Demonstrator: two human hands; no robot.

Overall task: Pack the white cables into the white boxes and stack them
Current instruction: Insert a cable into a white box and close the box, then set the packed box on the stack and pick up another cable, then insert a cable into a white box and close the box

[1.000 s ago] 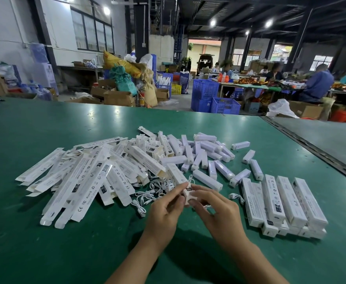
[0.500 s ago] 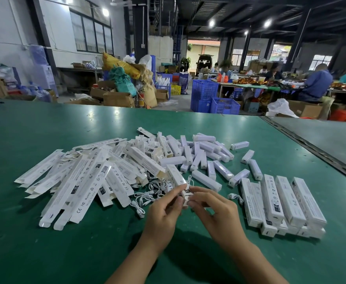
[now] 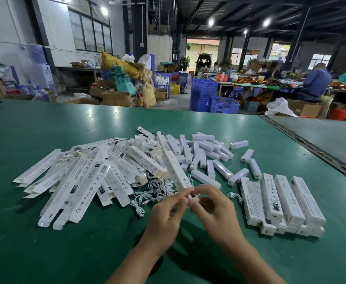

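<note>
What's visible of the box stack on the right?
The stack is made of long white cardboard boxes, closed, with black print and marks on top. They lie flat, side by side, in at least two layers on the green table, ends toward the camera, right of the right hand. No hand touches it; a loose cable lies near its left edge.

The green table (image 3: 45,253) carries a loose heap of flat white boxes (image 3: 75,181) from 9 to 11 o'clock. Small white oblong units (image 3: 204,154) lie scattered at 12 to 1 o'clock. Tangled white cables (image 3: 153,191) lie at the centre. A stray cable (image 3: 234,196) lies just beside the stacked closed boxes (image 3: 286,201) at 3 o'clock.
</note>
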